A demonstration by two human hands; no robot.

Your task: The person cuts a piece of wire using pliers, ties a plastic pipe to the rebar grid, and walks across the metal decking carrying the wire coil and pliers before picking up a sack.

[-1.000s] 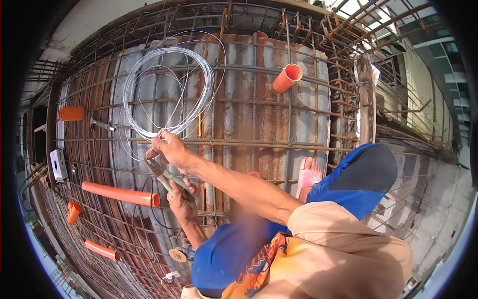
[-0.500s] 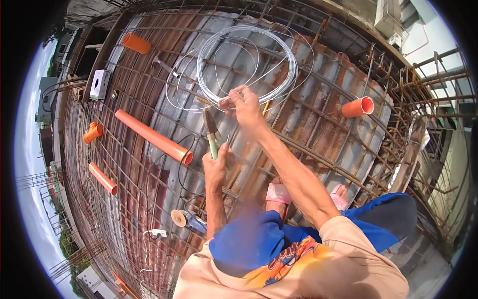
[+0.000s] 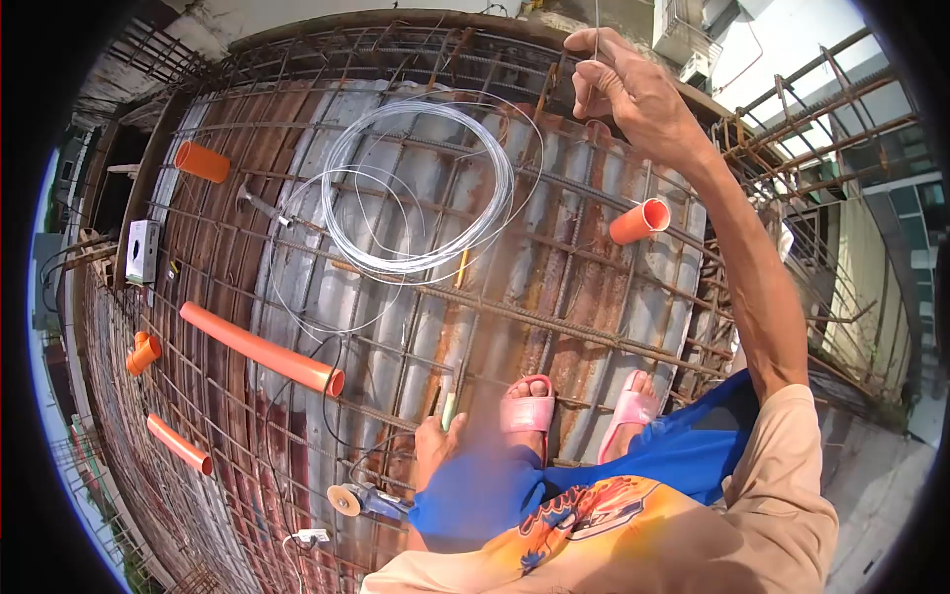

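Observation:
Low in front of my body, my left hand (image 3: 435, 447) is closed around pliers with green handles (image 3: 448, 411); their jaws are hard to make out. My right hand (image 3: 625, 94) is raised at the upper right, its fingers pinched on a thin piece of wire (image 3: 597, 25) that runs up past the top of the view. Between and beyond the hands, a coil of silvery wire (image 3: 500, 203) lies on the rebar grid, with loose loops spreading from it. Neither hand touches the coil.
Rebar (image 3: 554, 325) crosses corrugated metal sheets underfoot. Orange pipe pieces stand or lie around: a long pipe (image 3: 262, 349), a short upright one (image 3: 640, 222) and several others. A hammer (image 3: 262, 206), an angle grinder (image 3: 368, 501) and a power strip (image 3: 310, 536) with cords lie about.
My right hand has left the coil and swung up to the right with a piece of wire. The left hand has drawn back toward my body with the pliers. The view has shifted.

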